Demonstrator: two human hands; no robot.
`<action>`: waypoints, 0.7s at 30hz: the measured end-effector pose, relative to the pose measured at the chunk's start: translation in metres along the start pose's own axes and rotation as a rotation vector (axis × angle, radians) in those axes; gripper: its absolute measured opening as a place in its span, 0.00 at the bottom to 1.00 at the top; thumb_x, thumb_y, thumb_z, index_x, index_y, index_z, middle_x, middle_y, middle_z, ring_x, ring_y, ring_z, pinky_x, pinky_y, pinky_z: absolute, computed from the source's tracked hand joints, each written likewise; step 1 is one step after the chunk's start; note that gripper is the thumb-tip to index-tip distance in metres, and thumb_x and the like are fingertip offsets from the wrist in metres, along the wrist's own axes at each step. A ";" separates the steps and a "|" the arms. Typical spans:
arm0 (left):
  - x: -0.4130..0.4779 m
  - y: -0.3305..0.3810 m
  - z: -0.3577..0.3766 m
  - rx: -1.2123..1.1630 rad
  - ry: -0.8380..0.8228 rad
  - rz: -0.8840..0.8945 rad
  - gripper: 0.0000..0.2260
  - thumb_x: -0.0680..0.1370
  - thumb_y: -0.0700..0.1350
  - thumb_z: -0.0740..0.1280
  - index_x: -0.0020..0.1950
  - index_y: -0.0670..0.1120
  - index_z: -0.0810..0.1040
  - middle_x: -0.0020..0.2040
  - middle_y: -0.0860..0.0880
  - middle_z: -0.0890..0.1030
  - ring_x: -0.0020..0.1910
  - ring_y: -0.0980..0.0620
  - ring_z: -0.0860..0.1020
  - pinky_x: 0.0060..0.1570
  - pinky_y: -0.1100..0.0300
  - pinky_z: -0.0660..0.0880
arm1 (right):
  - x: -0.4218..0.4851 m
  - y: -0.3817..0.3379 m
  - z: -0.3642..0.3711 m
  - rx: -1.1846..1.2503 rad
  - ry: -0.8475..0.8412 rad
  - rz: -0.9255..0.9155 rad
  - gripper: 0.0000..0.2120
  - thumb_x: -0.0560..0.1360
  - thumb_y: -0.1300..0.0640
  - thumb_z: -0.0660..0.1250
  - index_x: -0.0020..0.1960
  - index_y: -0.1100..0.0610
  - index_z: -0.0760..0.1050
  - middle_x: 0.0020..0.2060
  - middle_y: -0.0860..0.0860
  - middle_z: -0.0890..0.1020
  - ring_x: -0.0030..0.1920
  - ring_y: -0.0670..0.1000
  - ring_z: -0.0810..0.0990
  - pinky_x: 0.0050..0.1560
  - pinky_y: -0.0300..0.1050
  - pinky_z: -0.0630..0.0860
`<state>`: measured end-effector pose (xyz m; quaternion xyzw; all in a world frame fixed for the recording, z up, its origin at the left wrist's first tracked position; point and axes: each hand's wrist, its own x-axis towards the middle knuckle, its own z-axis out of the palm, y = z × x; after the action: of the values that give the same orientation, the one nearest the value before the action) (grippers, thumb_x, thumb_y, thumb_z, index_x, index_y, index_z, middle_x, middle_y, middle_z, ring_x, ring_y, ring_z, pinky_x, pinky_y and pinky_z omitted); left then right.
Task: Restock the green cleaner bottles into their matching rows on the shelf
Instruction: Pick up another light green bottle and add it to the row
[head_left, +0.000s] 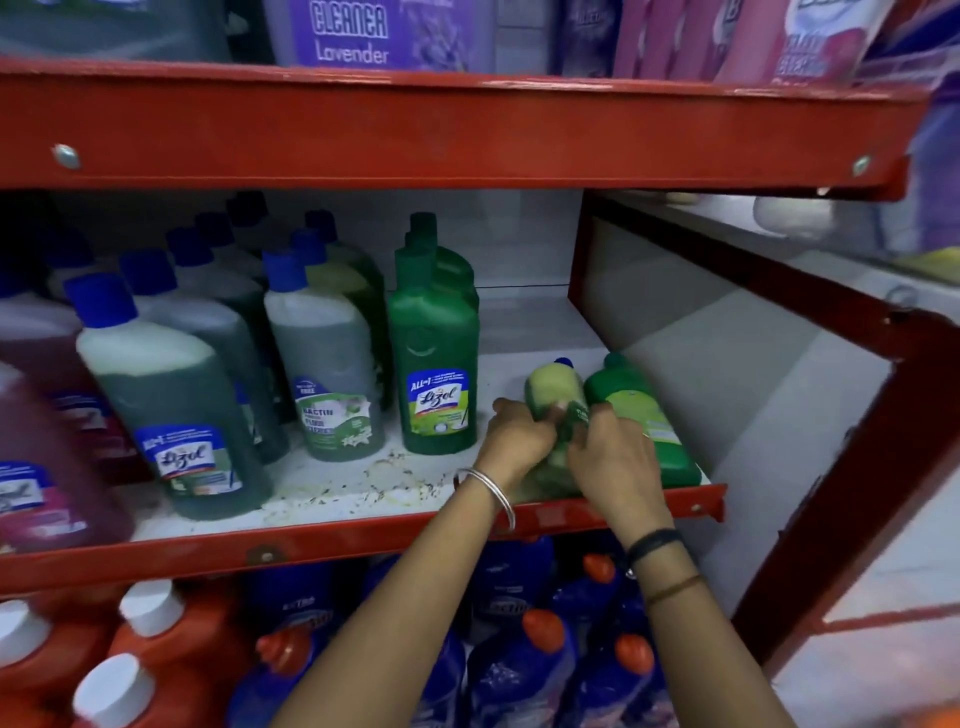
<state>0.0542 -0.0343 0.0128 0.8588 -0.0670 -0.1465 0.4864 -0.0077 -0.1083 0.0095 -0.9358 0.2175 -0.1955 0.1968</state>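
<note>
Pale bottle (555, 400) lying near the right shelf (363, 483) edge, clasped by both hands (519, 441) (613, 462): stand it upright into the blue-capped row (322, 353) at left.

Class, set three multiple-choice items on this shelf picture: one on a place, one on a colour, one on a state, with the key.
1. Where do the two bottles at the hands lie?
A. right end of the middle shelf
B. top shelf
C. floor

2. The upright opaque green Lizol bottle's cap is
A. blue
B. green
C. white

3. The pale bottle is
A. upright
B. lying down, both hands on it
C. untouched

Key: A, the lying dark green bottle rests on the middle shelf; B, the Lizol bottle has a green cap; B, left hand and right hand grip the pale bottle.
</note>
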 end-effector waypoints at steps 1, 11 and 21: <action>0.002 0.001 -0.001 -0.019 -0.017 -0.004 0.29 0.76 0.56 0.62 0.67 0.37 0.60 0.59 0.45 0.72 0.57 0.43 0.74 0.48 0.57 0.71 | 0.001 0.000 0.000 0.011 -0.016 0.001 0.12 0.77 0.59 0.57 0.54 0.67 0.70 0.52 0.68 0.79 0.55 0.68 0.76 0.47 0.54 0.71; -0.007 -0.017 -0.023 -0.541 -0.051 -0.015 0.11 0.74 0.47 0.69 0.45 0.40 0.74 0.39 0.46 0.83 0.40 0.50 0.79 0.40 0.59 0.77 | 0.009 0.009 -0.008 0.664 -0.145 0.160 0.20 0.74 0.45 0.64 0.40 0.63 0.77 0.34 0.54 0.80 0.36 0.54 0.78 0.33 0.43 0.70; -0.079 -0.060 -0.092 -0.412 -0.114 0.329 0.11 0.78 0.38 0.62 0.60 0.42 0.68 0.52 0.44 0.80 0.47 0.52 0.80 0.43 0.65 0.78 | -0.039 -0.036 -0.011 1.124 -0.248 -0.069 0.13 0.70 0.62 0.71 0.53 0.62 0.76 0.44 0.53 0.82 0.40 0.47 0.83 0.38 0.36 0.80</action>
<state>0.0069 0.0917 0.0209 0.7096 -0.2019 -0.1243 0.6636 -0.0336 -0.0628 0.0240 -0.7099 0.0249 -0.1760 0.6815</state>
